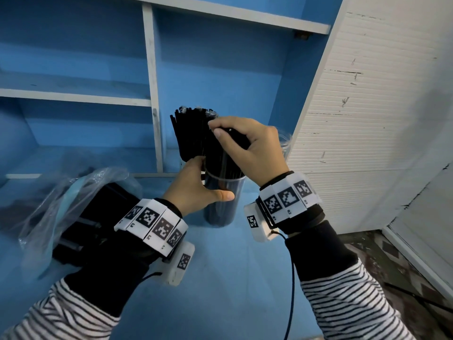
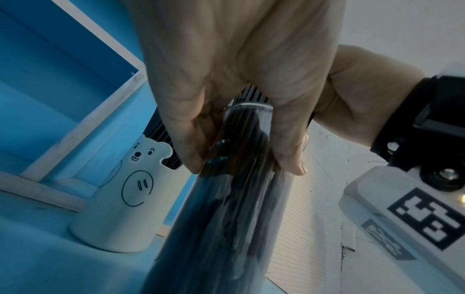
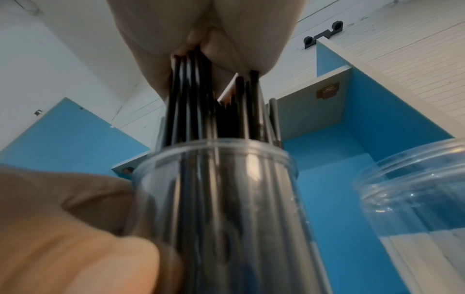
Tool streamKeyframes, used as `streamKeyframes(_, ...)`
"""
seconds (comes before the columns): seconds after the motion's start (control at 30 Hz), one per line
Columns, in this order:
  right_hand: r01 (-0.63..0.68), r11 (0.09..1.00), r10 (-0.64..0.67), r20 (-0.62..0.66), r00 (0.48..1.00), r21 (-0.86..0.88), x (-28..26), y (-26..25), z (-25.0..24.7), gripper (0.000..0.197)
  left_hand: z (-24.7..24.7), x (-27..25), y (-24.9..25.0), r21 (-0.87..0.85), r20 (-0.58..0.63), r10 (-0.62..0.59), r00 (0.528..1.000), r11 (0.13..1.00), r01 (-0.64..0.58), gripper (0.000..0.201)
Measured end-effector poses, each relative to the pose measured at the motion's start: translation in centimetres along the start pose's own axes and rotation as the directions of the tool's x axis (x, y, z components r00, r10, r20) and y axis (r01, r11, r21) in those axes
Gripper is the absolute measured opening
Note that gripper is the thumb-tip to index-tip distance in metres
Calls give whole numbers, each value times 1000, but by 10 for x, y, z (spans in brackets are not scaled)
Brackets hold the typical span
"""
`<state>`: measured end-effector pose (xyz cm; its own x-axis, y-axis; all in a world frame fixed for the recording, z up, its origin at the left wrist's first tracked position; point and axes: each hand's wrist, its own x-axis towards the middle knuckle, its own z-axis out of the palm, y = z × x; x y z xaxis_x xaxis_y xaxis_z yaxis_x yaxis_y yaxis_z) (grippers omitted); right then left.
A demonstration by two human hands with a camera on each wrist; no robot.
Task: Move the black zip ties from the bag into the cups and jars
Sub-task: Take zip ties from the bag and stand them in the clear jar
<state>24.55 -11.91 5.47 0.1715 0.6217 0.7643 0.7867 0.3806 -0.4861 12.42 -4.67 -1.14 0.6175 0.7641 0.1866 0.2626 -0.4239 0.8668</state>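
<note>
A clear jar (image 1: 224, 202) stands on the blue surface, packed with black zip ties (image 1: 218, 155) that stick out above its rim. My left hand (image 1: 208, 182) grips the jar near its rim, thumb in front, fingers (image 2: 191, 139) behind. My right hand (image 1: 220, 133) pinches the tops of the zip ties (image 3: 198, 99) in the jar (image 3: 221, 208) from above. Behind the jar stands a white bear cup (image 2: 120, 208), full of zip ties (image 1: 191, 126). At the left lies the clear plastic bag (image 1: 49, 200), holding more black zip ties (image 1: 103, 212).
A second clear jar (image 3: 415, 199) stands to the right, partly hidden behind my right hand in the head view (image 1: 285, 143). Blue shelf compartments with white edges (image 1: 153, 94) rise behind the cups. A white slatted door (image 1: 367, 119) stands at the right.
</note>
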Motion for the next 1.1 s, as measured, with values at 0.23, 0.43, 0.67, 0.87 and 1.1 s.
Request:
streamKeyframes(0.23,59,993,-60,-2,998,-105,-9,6,5,16,-1,1,1,39,-3,-9,1000,999,9,71)
streamKeyframes(0.43,119,970,-115,29,993,-212,-17,16,3,22,0,3,1,63,-15,-20,1000,998,21,78)
streamKeyframes(0.67,159,979,-136,164,977,-131,-12,13,-6,30,-2,3,0,46,2,-14,1000,999,14,78)
streamKeyframes(0.87,-88,996,88,13,996,7,-5,5,-20,36,-1,1,1,29,-4,-2,1000,1000,2,78)
streamKeyframes(1.1,-140,985,155,147,977,-104,-12,12,-5,37,0,1,0,36,-12,-4,1000,999,4,81)
